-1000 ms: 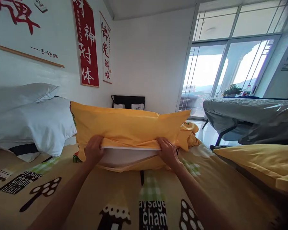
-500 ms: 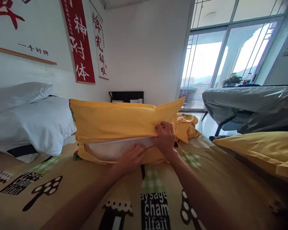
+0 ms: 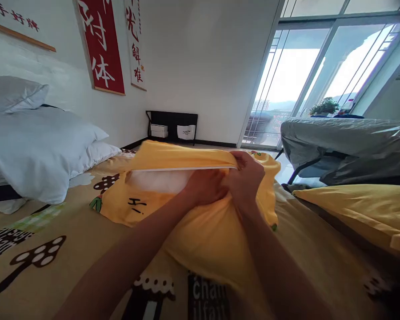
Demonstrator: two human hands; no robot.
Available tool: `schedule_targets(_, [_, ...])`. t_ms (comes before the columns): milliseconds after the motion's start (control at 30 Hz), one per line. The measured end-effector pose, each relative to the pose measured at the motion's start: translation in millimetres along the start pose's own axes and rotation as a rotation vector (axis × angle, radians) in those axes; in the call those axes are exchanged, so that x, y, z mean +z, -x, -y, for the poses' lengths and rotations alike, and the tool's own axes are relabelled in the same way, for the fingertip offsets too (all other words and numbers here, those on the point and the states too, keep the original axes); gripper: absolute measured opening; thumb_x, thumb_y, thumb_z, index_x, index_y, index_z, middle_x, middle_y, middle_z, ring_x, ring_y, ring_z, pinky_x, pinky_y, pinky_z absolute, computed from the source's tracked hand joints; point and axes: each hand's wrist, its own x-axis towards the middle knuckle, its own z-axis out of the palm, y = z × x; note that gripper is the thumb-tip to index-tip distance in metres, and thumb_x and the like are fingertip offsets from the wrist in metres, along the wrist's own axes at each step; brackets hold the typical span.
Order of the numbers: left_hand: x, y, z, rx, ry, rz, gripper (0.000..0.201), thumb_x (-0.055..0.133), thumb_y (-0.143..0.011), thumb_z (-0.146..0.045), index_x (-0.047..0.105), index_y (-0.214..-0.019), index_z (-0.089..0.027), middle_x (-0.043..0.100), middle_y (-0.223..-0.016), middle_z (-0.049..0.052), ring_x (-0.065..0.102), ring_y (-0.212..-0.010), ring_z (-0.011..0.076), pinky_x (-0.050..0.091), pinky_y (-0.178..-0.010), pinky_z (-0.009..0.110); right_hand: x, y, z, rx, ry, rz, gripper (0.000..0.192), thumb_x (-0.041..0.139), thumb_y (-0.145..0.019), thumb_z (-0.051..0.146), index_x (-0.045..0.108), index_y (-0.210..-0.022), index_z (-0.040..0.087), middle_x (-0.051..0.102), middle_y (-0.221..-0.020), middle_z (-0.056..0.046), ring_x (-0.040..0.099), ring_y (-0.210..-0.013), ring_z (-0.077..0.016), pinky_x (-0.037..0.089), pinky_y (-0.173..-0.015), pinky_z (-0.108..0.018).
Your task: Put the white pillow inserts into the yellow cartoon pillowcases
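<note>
Closing in, the left hand (image 3: 205, 186) has slid across to meet the right hand (image 3: 245, 178), and the yellow cotton pillowcase (image 3: 200, 222) now lies flatter on the patterned bedsheet (image 3: 53, 231). Both hands pinch its open edge; the white pillow insert (image 3: 153, 180) shows just left of them.

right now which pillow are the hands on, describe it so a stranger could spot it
On the patterned bed, in front of the stacked white pillows, lies the yellow-cased pillow. Both hands meet at its open edge; unlike the yellow pillow at right, its white filling shows.
</note>
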Motion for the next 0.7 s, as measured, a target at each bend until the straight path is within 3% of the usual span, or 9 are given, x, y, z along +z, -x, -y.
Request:
schedule_targets(67, [17.7,-1.9,-5.7,-0.013,0.0,0.094,0.048,0.033,-0.094,-0.048,0.06,-0.113,-0.014,0.069,-0.106,0.013,0.062,-0.103,0.0271,0.042,-0.093,0.046,0.8,-0.4,-13.7,0.101,-0.021,0.002,0.03,0.044,-0.053,0.017,0.064,-0.075,0.018,0.069,-0.073,-0.003,0.065,-0.073,-0.0205,0.05,-0.074,-0.033])
schedule_targets(200, [43.0,-7.1,-11.4,-0.053,0.004,0.224,0.052,0.034,-0.094,-0.053,0.066,-0.107,-0.014,0.072,-0.095,0.013,0.066,-0.094,0.0264,0.046,-0.084,0.042,-4.7,0.9,-30.6,0.196,-0.06,0.016,0.025,0.048,-0.053,0.02,0.064,-0.073,0.017,0.07,-0.074,-0.005,0.066,-0.073,-0.0214,0.052,-0.072,-0.034])
schedule_targets(300, [25.7,-11.4,-8.9,-0.075,-0.03,0.294,0.049,0.039,-0.092,-0.051,0.072,-0.095,-0.015,0.072,-0.089,0.015,0.069,-0.086,0.0275,0.049,-0.07,0.036,-9.2,2.0,-19.1,0.11,-0.098,-0.004,0.026,0.047,-0.056,0.02,0.065,-0.076,0.018,0.069,-0.072,-0.003,0.065,-0.071,-0.0197,0.052,-0.071,-0.034])
schedule_targets(500, [-53.0,-15.4,-11.7,-0.107,-0.114,0.471,0.035,0.049,-0.085,-0.041,0.073,-0.094,-0.017,0.072,-0.088,0.014,0.068,-0.087,0.0278,0.052,-0.065,0.033,-11.7,-5.3,13.8,-0.083,-0.178,-0.082,0.032,0.044,-0.059,0.013,0.065,-0.083,0.019,0.068,-0.075,0.0,0.065,-0.072,-0.0163,0.052,-0.071,-0.03])
schedule_targets(600, [-56.3,-2.3,-15.4,-0.188,-0.152,0.475,0.029,0.052,-0.083,-0.037,0.072,-0.093,-0.018,0.071,-0.088,0.013,0.068,-0.088,0.0274,0.053,-0.069,0.034,-10.1,-5.0,4.6,-0.122,-0.12,-0.059,0.03,0.044,-0.061,0.014,0.064,-0.083,0.019,0.068,-0.076,0.0,0.064,-0.072,-0.0163,0.051,-0.07,-0.03])
schedule_targets(700, [-34.7,28.0,-15.8,-0.352,-0.113,0.408,0.025,0.051,-0.085,-0.029,0.071,-0.092,-0.015,0.071,-0.089,0.014,0.067,-0.09,0.0265,0.052,-0.078,0.037,-8.1,7.1,-6.7,-0.199,0.042,0.113,0.029,0.044,-0.061,0.015,0.065,-0.081,0.019,0.068,-0.074,0.0,0.063,-0.072,-0.0173,0.048,-0.069,-0.03])
